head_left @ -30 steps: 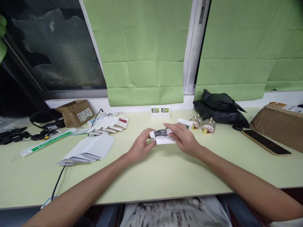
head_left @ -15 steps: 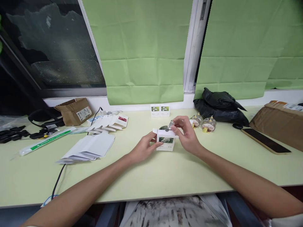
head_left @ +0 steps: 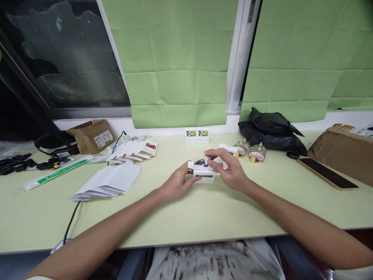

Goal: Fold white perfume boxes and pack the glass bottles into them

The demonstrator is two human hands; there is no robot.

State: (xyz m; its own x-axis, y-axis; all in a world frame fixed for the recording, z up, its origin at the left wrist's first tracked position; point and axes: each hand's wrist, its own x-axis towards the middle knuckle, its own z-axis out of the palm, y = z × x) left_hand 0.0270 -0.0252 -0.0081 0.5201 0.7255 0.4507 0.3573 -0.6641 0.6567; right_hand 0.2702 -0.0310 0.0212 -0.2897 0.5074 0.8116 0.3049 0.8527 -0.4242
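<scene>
My left hand is closed round the left side of a small white box, its thumb on the front face below a flower picture. The box stands with its top open, tilted towards me. Inside the opening a dark curved shape shows; its kind is unclear. My right hand pinches a small shiny clear-and-silver cylinder, perhaps a little bottle, upright at the box's opening. Its lower end is hidden by the box edge. Behind my right fingers another white box piece is partly visible.
Two small white boxes stand by the wall. Round glass bottles with gold tops sit right, near black bags, a phone and a brown parcel. Flattened white cartons and a cardboard box lie left.
My right hand has moved slightly left and down, bringing the shiny cylinder upright into the box's opening. The box has tipped, showing less of its front. A white piece now shows behind my right hand.
</scene>
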